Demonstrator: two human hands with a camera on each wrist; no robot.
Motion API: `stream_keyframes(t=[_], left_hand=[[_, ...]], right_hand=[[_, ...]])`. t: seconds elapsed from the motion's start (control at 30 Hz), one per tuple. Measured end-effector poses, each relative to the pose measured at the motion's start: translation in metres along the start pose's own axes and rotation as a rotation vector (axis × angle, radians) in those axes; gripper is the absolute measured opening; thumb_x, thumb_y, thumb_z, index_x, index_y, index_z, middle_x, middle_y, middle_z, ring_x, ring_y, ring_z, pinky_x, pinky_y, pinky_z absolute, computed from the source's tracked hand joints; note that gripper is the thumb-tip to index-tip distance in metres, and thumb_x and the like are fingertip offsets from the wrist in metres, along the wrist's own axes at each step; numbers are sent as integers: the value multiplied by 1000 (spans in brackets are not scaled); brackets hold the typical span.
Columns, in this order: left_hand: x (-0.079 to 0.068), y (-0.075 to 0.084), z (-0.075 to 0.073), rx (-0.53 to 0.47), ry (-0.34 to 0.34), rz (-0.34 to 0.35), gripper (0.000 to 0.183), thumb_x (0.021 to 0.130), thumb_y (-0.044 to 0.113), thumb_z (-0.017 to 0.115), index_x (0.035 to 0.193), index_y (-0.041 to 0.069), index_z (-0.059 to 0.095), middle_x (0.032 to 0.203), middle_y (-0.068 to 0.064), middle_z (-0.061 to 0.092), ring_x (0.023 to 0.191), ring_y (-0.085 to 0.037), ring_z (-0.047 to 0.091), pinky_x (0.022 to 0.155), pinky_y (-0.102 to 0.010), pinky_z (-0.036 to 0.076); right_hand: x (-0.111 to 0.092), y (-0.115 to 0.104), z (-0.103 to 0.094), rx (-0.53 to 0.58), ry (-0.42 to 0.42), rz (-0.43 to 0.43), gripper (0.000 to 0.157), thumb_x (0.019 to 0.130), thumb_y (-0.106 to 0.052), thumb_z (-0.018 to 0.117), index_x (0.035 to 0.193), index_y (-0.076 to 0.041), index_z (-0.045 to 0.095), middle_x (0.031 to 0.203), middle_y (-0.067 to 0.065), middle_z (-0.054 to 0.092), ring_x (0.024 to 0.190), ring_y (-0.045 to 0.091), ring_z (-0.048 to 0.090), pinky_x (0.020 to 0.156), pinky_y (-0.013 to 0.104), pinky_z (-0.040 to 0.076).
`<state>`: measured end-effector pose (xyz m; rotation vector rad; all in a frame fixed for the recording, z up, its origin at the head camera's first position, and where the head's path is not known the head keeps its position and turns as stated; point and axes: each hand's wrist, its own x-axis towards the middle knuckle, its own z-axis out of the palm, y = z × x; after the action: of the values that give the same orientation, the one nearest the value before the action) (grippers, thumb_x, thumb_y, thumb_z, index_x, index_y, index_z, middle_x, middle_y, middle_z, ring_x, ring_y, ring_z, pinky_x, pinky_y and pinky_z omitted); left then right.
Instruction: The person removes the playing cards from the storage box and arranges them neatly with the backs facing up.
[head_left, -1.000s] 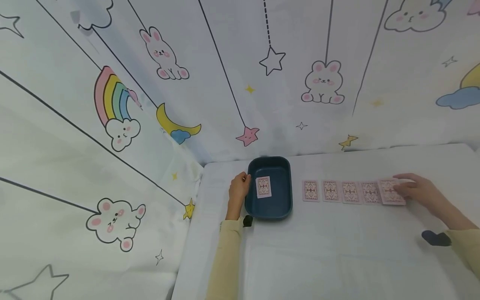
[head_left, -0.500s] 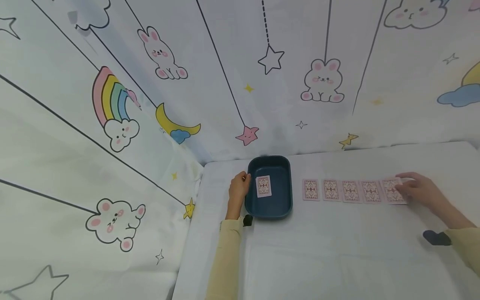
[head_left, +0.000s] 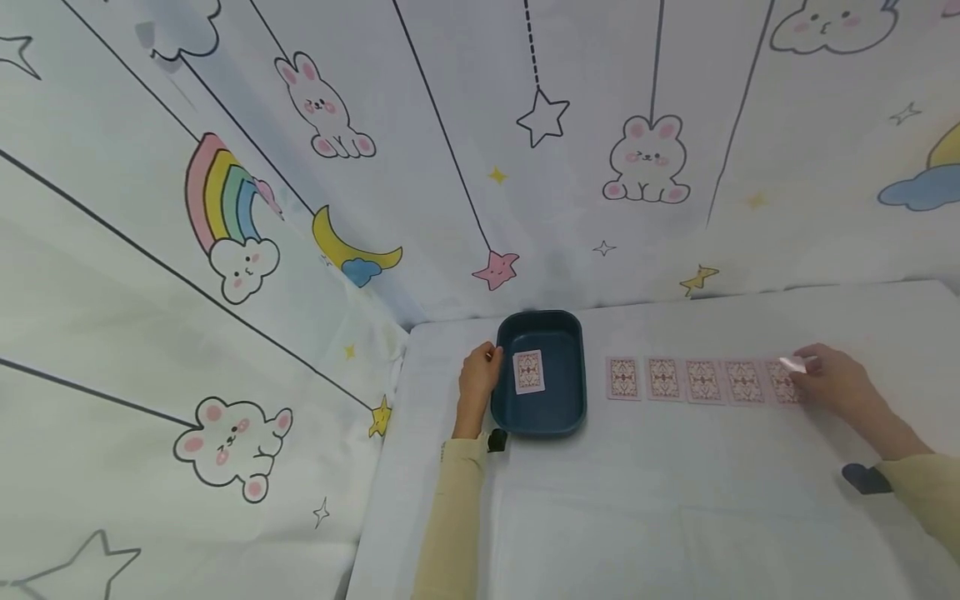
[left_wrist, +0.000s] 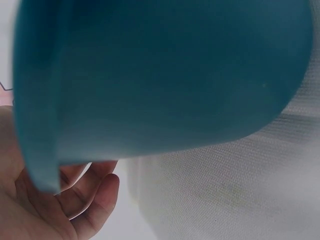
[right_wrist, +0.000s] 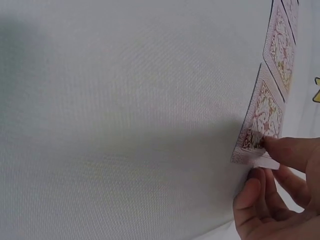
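My left hand [head_left: 480, 375] grips the left rim of a dark blue-green tray [head_left: 538, 423]. In the left wrist view the tray's outer wall [left_wrist: 175, 80] fills the top, with curled fingers [left_wrist: 102, 200] at its rim. Inside the tray lies a playing card [head_left: 528, 372], patterned back up. At the far right of a row of face-down cards, my right hand [head_left: 843, 383] pinches the end playing card [head_left: 782, 385]. The right wrist view has the thumb on top of this card [right_wrist: 265, 117] and fingers at its edge. One corner of it looks raised and catches light.
Several more face-down cards, among them a card [head_left: 622, 379] nearest the tray, lie in a row on the white cloth-covered table [head_left: 637, 500]. Behind the table hangs a white curtain [head_left: 570, 208] with cartoon bunnies and stars.
The right hand has shifted the end playing card slightly right, out of its overlap with its neighbour, and its upper corner now lifts and shines. The left hand and tray look unmoved.
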<state>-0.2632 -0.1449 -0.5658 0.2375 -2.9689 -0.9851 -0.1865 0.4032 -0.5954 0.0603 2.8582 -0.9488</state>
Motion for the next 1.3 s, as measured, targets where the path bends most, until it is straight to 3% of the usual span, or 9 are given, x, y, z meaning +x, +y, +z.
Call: stream_keyframes(t=[0.33,0.77,1.03,1.3], left_hand=[[1,-2,1,6,-2,3,28,104,33,52,89,11,61,80,-7,61,65,-18,51,55,-29,35],[2,-3,2,-6,8,15,28,104,32,53,87,11,60,76,-6,58,63,-18,50,54,-29,34],[2,-4,1,8,4,2,28,104,33,52,90,10,61,80,-7,60,65,-18,51,55,-29,35],[2,-4,2,-1,-6,0,28,104,34,52,90,11,61,78,-7,59,65,-18,51,54,-28,35]], right_hand=[[2,2,5,-21,47,-8,47,95,-10,58,126,20,42,114,49,49,101,63,49,76,62,46],[-2,0,6,-37,47,2,48,102,-18,54,127,20,42,116,48,48,102,62,49,78,63,45],[1,-40,5,27,75,-82,47,103,-17,53,132,19,43,118,46,50,104,59,52,80,65,46],[7,-84,15,58,38,-112,49,103,-20,55,136,14,44,122,42,52,107,56,55,86,64,47]])
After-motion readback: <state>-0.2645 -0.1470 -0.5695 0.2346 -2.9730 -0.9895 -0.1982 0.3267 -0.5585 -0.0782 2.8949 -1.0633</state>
